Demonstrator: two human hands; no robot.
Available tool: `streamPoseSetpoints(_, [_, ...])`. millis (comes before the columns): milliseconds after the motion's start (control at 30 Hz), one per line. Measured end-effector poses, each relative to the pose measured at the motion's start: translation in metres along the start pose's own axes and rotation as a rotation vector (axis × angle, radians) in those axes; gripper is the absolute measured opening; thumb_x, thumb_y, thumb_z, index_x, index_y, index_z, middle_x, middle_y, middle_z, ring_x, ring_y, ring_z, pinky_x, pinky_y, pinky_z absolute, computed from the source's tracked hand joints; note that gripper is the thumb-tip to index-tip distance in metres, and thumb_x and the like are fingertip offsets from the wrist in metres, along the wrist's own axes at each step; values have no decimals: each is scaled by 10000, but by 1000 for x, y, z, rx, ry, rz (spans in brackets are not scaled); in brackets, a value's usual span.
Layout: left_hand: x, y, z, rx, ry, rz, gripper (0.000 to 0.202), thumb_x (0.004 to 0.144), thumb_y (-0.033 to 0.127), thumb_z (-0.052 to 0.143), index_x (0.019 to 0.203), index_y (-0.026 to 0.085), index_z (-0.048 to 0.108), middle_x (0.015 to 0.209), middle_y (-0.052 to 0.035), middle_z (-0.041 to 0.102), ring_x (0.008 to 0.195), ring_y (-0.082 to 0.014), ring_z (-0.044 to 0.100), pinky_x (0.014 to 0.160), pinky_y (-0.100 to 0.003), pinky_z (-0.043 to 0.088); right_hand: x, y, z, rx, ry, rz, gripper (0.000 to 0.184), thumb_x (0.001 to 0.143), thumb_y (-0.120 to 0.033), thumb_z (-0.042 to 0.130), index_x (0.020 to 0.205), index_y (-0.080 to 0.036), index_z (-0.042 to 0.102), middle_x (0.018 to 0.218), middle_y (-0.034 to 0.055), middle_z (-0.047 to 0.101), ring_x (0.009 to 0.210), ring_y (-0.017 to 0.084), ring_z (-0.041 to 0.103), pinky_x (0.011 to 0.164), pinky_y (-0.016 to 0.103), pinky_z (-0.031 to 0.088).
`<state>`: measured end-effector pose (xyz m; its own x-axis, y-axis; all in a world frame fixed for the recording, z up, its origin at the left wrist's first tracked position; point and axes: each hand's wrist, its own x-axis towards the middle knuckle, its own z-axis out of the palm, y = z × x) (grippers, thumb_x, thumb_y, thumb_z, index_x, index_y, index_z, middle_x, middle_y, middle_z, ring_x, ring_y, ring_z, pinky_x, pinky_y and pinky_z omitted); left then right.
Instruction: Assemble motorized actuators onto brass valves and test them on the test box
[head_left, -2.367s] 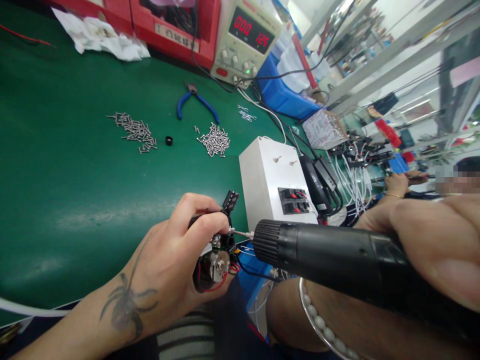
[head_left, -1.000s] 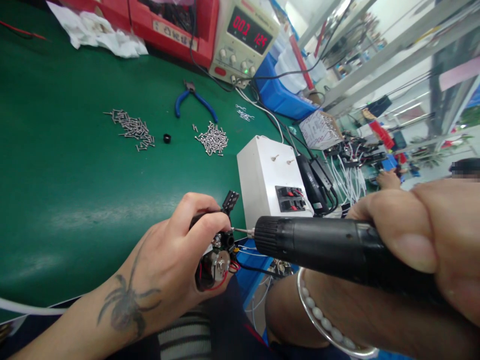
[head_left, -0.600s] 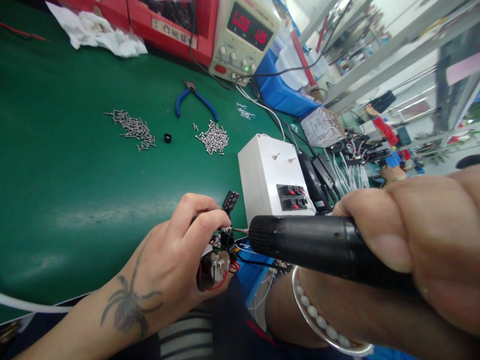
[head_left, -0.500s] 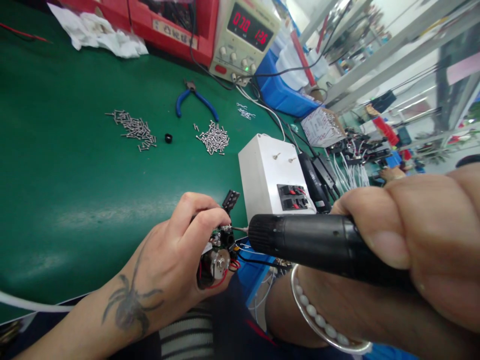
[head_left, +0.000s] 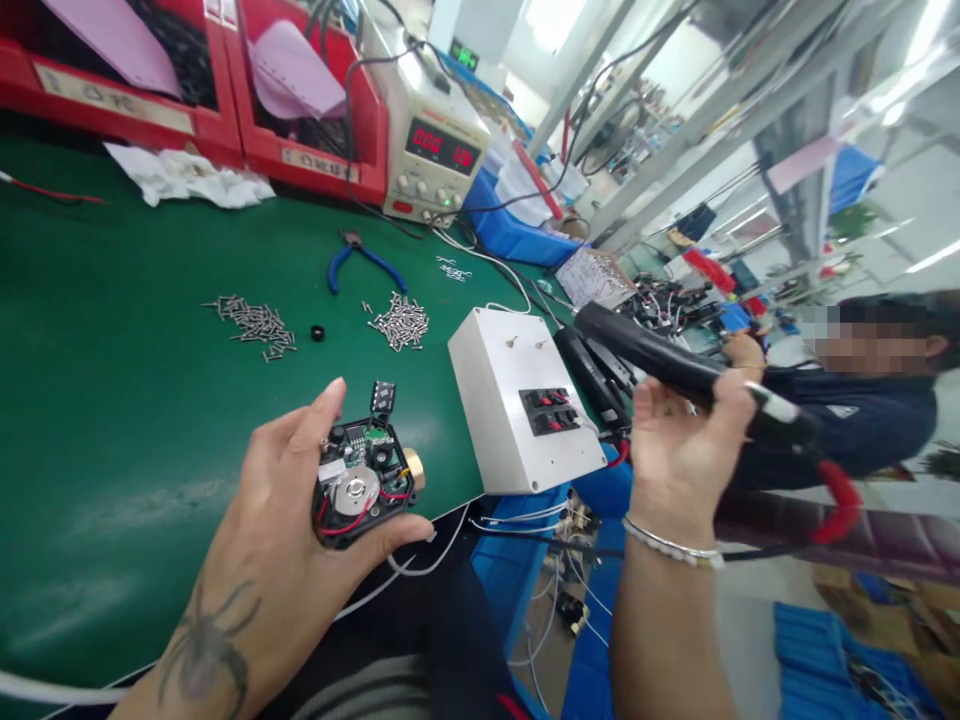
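Observation:
My left hand (head_left: 274,510) grips a small black housing with its inside exposed, thumb at the lower edge and fingers at the far side. Inside the housing (head_left: 356,492) are a circuit board, a round silver motor, red wires and a brass fitting at the right. A black flap sticks up from its top. My right hand (head_left: 679,440) holds a black electric screwdriver (head_left: 649,348) across the palm, well apart from the housing. Its front end points up and left over the grey-white switch box (head_left: 499,380); I cannot make out its bit.
On the green table (head_left: 150,430) lie two screw piles (head_left: 255,325), blue-handled cutters (head_left: 367,262), a black ring (head_left: 317,333) and small metal clips (head_left: 454,268). Red bins (head_left: 300,170) and a power supply (head_left: 431,155) stand behind. A co-worker (head_left: 840,420) sits at right.
The screwdriver has come off the housing and moved right and up with my right hand. My left hand has shifted left, and the housing now faces up. The view has tilted upward.

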<state>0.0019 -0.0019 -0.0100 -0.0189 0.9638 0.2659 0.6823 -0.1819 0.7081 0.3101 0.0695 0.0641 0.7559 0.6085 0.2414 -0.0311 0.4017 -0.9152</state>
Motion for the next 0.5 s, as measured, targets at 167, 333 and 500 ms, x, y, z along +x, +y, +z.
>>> streamPoseSetpoints(167, [0,20,-3,-98,-81,-295,891,816,572,759,1579,347,358,1247,-68,658,979,-307,719,814,-441,602,16,49,-40,-120,-27,398,207,839,-333,707,821,-195,555,788,-5,674,707,87,695,712,156,635])
streamPoseSetpoints(333, [2,31,-4,-680,-16,-610,995,668,433,895,1539,297,432,1346,-65,684,1185,-326,686,1089,-470,516,20,52,-42,-231,-256,576,199,728,-312,797,807,-157,701,783,94,713,691,205,717,573,276,635])
streamPoseSetpoints(500, [-8,44,-16,-1395,-301,-631,678,677,683,840,1202,264,750,1231,-88,766,1214,-349,690,950,-368,605,38,29,5,-301,-473,109,198,702,-295,849,847,-209,746,838,12,731,777,130,699,734,209,602])
